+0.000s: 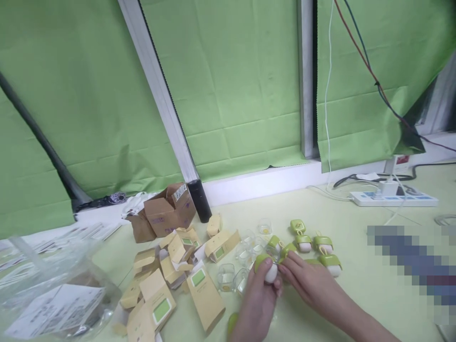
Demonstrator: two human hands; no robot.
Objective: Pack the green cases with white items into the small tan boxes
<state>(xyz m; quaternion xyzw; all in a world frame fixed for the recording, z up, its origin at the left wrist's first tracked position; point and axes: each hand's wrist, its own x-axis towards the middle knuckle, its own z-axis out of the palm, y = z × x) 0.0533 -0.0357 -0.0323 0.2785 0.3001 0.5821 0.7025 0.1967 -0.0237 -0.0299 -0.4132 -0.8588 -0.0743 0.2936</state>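
Observation:
My left hand (pixel 253 301) is closed around a small rounded case (pixel 271 273) with a green top and a white lower part. The fingers of my right hand (pixel 315 282) are pinched together at the case's right side; what lies between them is too small to make out. Just beyond my hands, several similar green-and-white cases with loops (pixel 323 243) rest on the table. Small clear plastic cups (pixel 225 278) stand to the left of my hands. Another green piece (pixel 232 322) shows partly behind my left wrist.
Opened yellow cartons (pixel 205 295) are heaped on the left, beside a clear plastic bag (pixel 53 304). Farther back are a brown cardboard box (pixel 169 213) and a black cylinder (pixel 199 200). A white power strip (pixel 395 199) with cables lies at the back right.

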